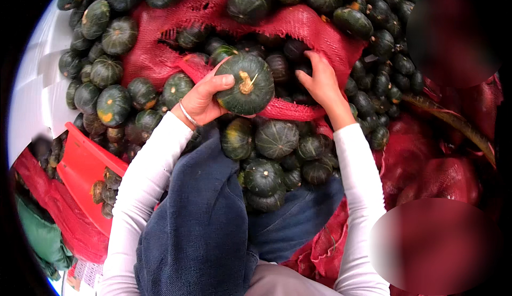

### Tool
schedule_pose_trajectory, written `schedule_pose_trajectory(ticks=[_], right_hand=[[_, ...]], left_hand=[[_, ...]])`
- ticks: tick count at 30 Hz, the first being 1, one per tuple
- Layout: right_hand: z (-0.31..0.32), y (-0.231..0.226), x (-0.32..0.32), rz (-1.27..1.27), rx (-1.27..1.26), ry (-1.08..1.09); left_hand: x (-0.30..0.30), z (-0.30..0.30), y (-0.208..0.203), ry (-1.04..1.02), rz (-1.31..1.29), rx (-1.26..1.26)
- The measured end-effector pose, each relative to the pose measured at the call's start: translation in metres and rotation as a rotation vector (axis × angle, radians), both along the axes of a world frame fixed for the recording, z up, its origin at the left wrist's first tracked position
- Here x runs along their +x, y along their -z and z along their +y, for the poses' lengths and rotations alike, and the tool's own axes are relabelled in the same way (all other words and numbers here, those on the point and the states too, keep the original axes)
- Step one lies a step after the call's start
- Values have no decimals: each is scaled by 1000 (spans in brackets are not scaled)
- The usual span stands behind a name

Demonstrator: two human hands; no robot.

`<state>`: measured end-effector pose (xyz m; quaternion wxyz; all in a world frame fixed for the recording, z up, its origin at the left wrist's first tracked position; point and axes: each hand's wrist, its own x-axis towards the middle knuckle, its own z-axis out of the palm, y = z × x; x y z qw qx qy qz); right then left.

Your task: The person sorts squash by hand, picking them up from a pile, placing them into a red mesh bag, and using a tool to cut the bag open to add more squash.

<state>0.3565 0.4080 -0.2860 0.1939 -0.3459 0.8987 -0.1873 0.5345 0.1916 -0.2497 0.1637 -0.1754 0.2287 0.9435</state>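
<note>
My left hand (205, 96) is closed round a dark green kabocha squash (253, 85), its pale dry stem facing up. A thin bangle circles that wrist. Beneath and beyond the squash spreads a torn red mesh sack (314, 26), with more kabochas (277, 66) showing in its opening. At the right side of this opening is my right hand (324, 80), thumb and fingers apart, nothing held. Its fingertips are close to a dark squash inside; I cannot tell whether they touch it.
Many kabochas (120, 36) are heaped around the sack, some with orange patches. Several more (276, 138) lie between my legs. At the left stands a red plastic basin (85, 160) with a few small dark pieces beside my sleeve. Filled red mesh sacks (440, 181) lie at the right.
</note>
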Motion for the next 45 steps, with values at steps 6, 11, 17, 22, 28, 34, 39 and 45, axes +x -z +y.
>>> schedule_pose_trajectory(ticks=[6,11,17,22,28,34,39,45], right_hand=[[-7,42,-16,570,83,-459],[-21,53,-13,669,201,-377],[-35,41,-42,377,279,-372],[-47,61,-47,447,326,-434],[-45,33,-23,519,516,-508],[-30,42,-50,275,405,-560],[-46,-10,-69,-547,237,-167],[-33,-22,-28,-1235,-383,330]], left_hand=[[18,-16,8,-250,-109,-3],[0,-92,-33,-793,184,145],[-4,-91,-38,-417,328,-119],[-11,16,26,121,485,-1593],[48,51,-3,743,665,-1727],[16,49,-12,1017,572,-1551],[16,20,2,278,37,-861],[9,-13,-2,-164,-48,-66]])
